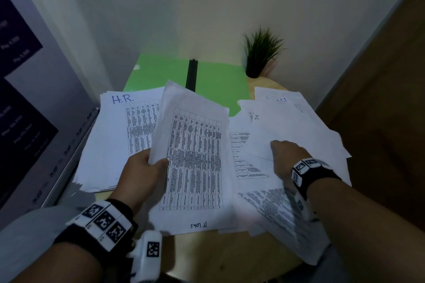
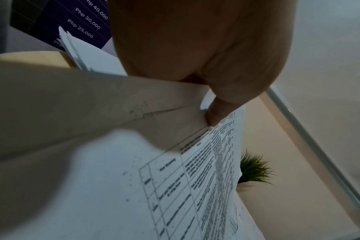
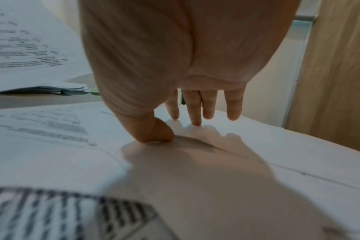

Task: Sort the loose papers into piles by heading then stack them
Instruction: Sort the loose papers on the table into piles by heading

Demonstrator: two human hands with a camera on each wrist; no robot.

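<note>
On the table, left hand pinches printed sheet; wrist view shows right hand spread.

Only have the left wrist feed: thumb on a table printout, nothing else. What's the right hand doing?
Observer: The right hand is down on the loose sheets at the right of the table, fingers straight, thumb tip pressing the paper.
Operator: Any sorted pile yet?
Observer: Yes, a pile headed H.R. lies at the left, beside the held sheet.
Operator: What heading is on the held one?
Observer: The left hand hides none of it, but no heading is legible on it; a sheet lying under it reads IT Logs at its near edge, upside down.
Operator: Anything behind the papers?
Observer: An open green folder and a small potted plant.
</note>
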